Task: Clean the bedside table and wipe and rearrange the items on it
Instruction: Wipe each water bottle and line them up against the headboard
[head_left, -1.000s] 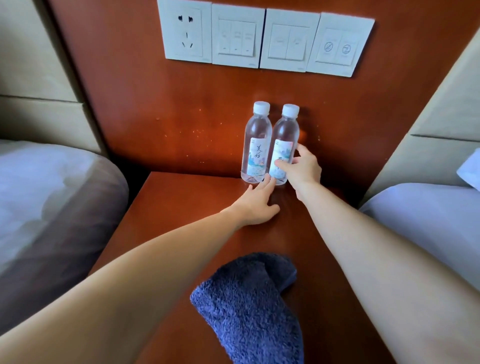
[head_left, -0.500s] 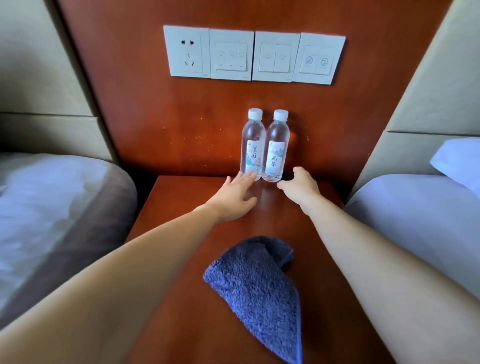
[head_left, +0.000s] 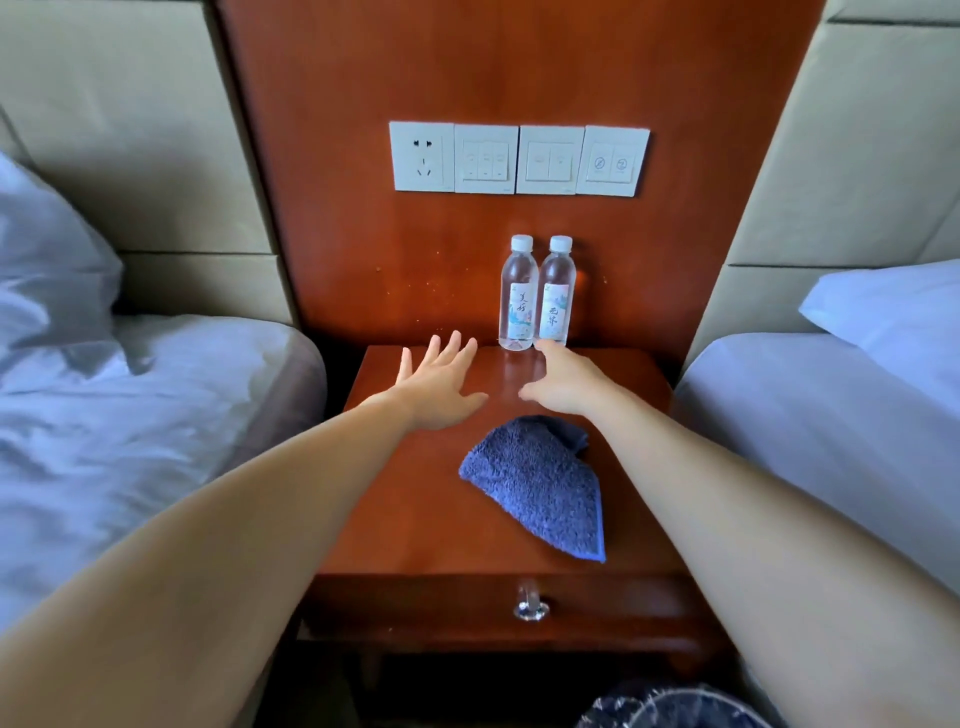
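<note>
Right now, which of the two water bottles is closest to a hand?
The right bottle, farther from the socket. The right hand reaches up to its base, while a gap separates the left bottle from the left hand.

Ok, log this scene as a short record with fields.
table: wooden, drawer shut
left bottle: upright, capped, at the back
right bottle: upright, capped, beside it
cloth: blue, on the table, nearer the front
left hand: open, fingers spread, holds nothing
right hand: open, fingertips near right bottle's base, holds nothing
</note>
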